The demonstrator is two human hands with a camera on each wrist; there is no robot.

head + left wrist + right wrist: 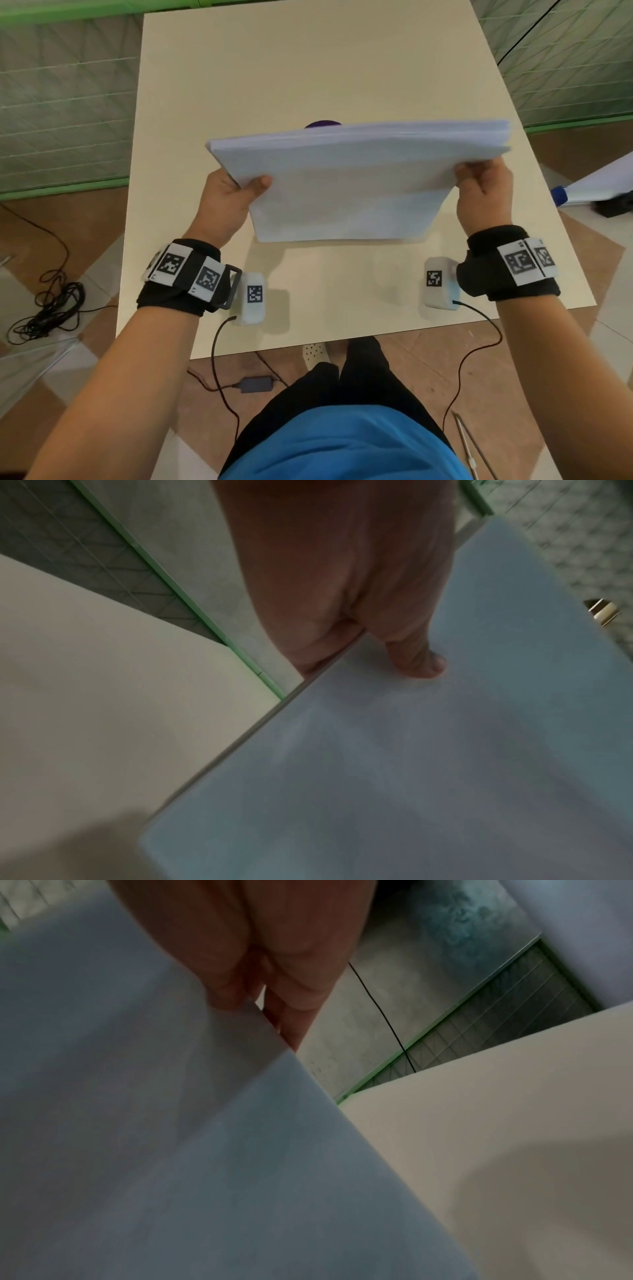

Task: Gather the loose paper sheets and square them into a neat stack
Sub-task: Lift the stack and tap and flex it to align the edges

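Above the matte cream bench point(308, 68), a thick rectangular stack of white paper sheets point(346, 181) is held tilted, its far edge raised — layered sheet edges show there. Left hand point(226, 202) pinches the left side, thumb flat on top; right hand point(484, 195) curls round the right side. Both grips closed on the stack.

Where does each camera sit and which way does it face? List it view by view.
Head: on the head, facing down at the table; both forearms, left hand and right hand gripping the paper stack.
Left wrist: along the left hand's thumb onto the stack.
Right wrist: along the right hand's fingers at the stack's edge.
Shared: stack and table.
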